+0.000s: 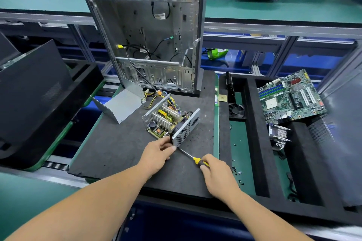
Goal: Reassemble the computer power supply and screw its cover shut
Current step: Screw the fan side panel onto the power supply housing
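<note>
On the dark foam mat (117, 148) in front of the person, the open power supply (170, 121) sat with its cover off, circuit board and finned heatsinks exposed, its perforated end wall turned toward the right. The left hand (156, 155) had its fingers curled around the near corner of that housing, thumb and fingertips gripping the edge of the mesh wall. The right hand (217, 174) was closed around the yellow-and-black handle of a screwdriver (191, 157), whose shaft ran up and left so that the tip met the housing's lower corner just beside the left thumb. The bent grey cover (119, 103) lay apart on the mat, to the left behind the supply, near the bundle of yellow and black wires. An empty computer case (148, 39) stood upright at the back of the mat. To the right, a green motherboard (290, 96) leaned in a black foam tray (256, 143), with loose screws (238, 172) scattered near the right hand. No writing could be read clearly.
</note>
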